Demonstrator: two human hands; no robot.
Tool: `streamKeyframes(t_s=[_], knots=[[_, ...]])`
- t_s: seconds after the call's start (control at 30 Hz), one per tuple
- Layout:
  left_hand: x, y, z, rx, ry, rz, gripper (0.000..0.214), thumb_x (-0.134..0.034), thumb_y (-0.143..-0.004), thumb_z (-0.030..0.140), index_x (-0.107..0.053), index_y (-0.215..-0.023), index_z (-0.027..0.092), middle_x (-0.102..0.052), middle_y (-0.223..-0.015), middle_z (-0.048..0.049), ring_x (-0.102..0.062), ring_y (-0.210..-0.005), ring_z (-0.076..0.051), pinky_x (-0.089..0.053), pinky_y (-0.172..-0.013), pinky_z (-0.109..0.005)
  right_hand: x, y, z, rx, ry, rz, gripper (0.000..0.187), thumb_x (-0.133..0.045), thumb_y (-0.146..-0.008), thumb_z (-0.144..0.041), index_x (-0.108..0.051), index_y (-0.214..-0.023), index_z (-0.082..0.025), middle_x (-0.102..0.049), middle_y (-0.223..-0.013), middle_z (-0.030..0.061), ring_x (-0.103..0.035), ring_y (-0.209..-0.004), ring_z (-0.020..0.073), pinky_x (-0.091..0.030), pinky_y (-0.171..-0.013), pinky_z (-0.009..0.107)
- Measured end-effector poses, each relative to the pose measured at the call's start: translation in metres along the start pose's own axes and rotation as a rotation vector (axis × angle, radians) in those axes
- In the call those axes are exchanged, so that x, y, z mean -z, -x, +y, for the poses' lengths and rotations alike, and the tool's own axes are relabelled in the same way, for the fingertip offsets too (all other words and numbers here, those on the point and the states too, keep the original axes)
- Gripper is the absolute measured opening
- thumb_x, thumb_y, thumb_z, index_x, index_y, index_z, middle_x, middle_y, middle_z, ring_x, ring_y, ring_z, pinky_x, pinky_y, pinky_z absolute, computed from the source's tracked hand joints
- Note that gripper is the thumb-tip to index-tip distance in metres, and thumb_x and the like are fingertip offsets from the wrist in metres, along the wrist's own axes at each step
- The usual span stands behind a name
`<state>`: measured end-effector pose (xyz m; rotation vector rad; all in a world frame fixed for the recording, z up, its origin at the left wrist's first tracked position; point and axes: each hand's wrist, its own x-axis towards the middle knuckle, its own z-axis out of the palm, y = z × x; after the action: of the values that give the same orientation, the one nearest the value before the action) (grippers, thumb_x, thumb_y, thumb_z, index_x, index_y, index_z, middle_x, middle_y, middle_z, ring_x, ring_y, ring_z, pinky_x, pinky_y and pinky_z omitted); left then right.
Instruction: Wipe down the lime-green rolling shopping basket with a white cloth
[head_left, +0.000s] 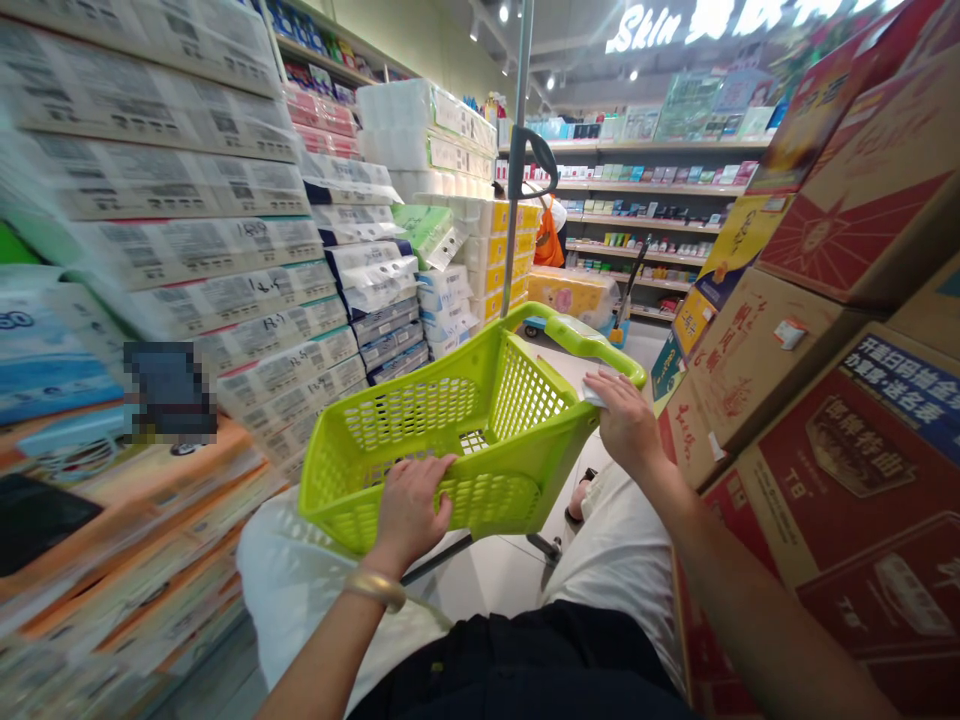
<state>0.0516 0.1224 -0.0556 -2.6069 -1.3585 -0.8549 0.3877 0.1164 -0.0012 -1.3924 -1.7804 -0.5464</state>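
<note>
A lime-green shopping cart (465, 480) with perforated plastic walls stands tilted across my lap, and nothing shows inside its basket. My left hand (411, 508), a gold-coloured bangle on its wrist, is hooked over the near rim with the fingers curled inward. At the right end, my right hand (628, 418) grips the cart's corner just below the green push handle (585, 338). Something small and white (592, 394) shows under the right fingertips; I cannot make out what it is. Part of the cart's wheeled frame (541, 546) is visible below.
Tall stacks of wrapped tissue packs (202, 200) line the left side. Printed cartons (847, 450) are piled close on the right. Beyond the cart rise a grey pole with a handle (517, 165), shelves of small boxes (645, 185) and a person with an orange bag (551, 235).
</note>
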Motion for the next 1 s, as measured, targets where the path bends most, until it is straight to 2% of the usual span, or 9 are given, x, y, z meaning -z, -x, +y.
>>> streamKeyframes(t_s=[0.17, 0.23, 0.47, 0.53, 0.7, 0.9, 1.0], knots=[[0.000, 0.000, -0.002, -0.008, 0.009, -0.008, 0.045, -0.050, -0.077, 0.017, -0.059, -0.121, 0.020, -0.070, -0.103, -0.0087, -0.063, -0.097, -0.027, -0.040, -0.094, -0.044, -0.015, 0.014, -0.036, 0.143, -0.065, -0.092, 0.053, -0.041, -0.080, 0.002, -0.065, -0.122, -0.020, -0.069, -0.126, 0.0072, -0.061, -0.123, 0.0226, -0.043, -0.112, 0.047], [0.000, 0.001, -0.002, -0.011, 0.015, -0.014, 0.046, -0.050, -0.077, 0.017, -0.058, -0.122, 0.020, -0.070, -0.105, -0.0090, -0.063, -0.099, -0.028, -0.040, -0.094, -0.045, -0.016, 0.015, -0.040, 0.174, -0.075, -0.107, 0.054, -0.040, -0.080, 0.002, -0.065, -0.122, -0.020, -0.069, -0.126, 0.0067, -0.061, -0.123, 0.0214, -0.044, -0.111, 0.045], [-0.002, 0.001, -0.002, -0.005, 0.019, -0.012, 0.046, -0.050, -0.077, 0.017, -0.058, -0.122, 0.019, -0.069, -0.106, -0.0092, -0.063, -0.099, -0.028, -0.039, -0.095, -0.045, 0.003, -0.002, 0.003, 0.009, 0.006, 0.018, 0.050, -0.043, -0.077, 0.001, -0.067, -0.117, -0.018, -0.071, -0.121, 0.0106, -0.064, -0.119, 0.0259, -0.044, -0.110, 0.051], [-0.003, 0.001, -0.002, -0.006, 0.015, -0.001, 0.045, -0.050, -0.077, 0.016, -0.058, -0.122, 0.020, -0.070, -0.106, -0.0087, -0.063, -0.099, -0.028, -0.039, -0.095, -0.045, 0.002, 0.000, 0.000, 0.022, -0.004, 0.017, 0.050, -0.042, -0.077, 0.001, -0.067, -0.116, -0.017, -0.071, -0.121, 0.0114, -0.064, -0.119, 0.0263, -0.043, -0.110, 0.051], [-0.005, 0.000, -0.004, -0.033, 0.000, 0.029, 0.044, -0.050, -0.078, 0.016, -0.058, -0.121, 0.019, -0.070, -0.104, -0.0081, -0.064, -0.098, -0.027, -0.038, -0.095, -0.044, -0.004, 0.008, -0.018, 0.142, -0.049, -0.093, 0.054, -0.040, -0.079, 0.003, -0.066, -0.120, -0.020, -0.070, -0.125, 0.0074, -0.062, -0.122, 0.0218, -0.043, -0.112, 0.045], [-0.007, -0.001, -0.007, -0.058, -0.035, 0.061, 0.044, -0.049, -0.077, 0.017, -0.060, -0.120, 0.018, -0.071, -0.101, -0.0085, -0.064, -0.097, -0.027, -0.039, -0.092, -0.043, 0.011, -0.006, 0.020, 0.014, -0.018, 0.000, 0.048, -0.044, -0.080, 0.000, -0.068, -0.117, -0.019, -0.071, -0.122, 0.0090, -0.063, -0.120, 0.0242, -0.045, -0.110, 0.048], [-0.008, -0.001, -0.007, -0.058, -0.035, 0.065, 0.042, -0.049, -0.078, 0.018, -0.060, -0.118, 0.019, -0.071, -0.102, -0.0082, -0.064, -0.096, -0.027, -0.040, -0.092, -0.043, 0.009, -0.003, 0.017, -0.017, -0.029, 0.024, 0.048, -0.044, -0.080, -0.001, -0.068, -0.117, -0.020, -0.071, -0.123, 0.0093, -0.062, -0.121, 0.0254, -0.042, -0.111, 0.050]])
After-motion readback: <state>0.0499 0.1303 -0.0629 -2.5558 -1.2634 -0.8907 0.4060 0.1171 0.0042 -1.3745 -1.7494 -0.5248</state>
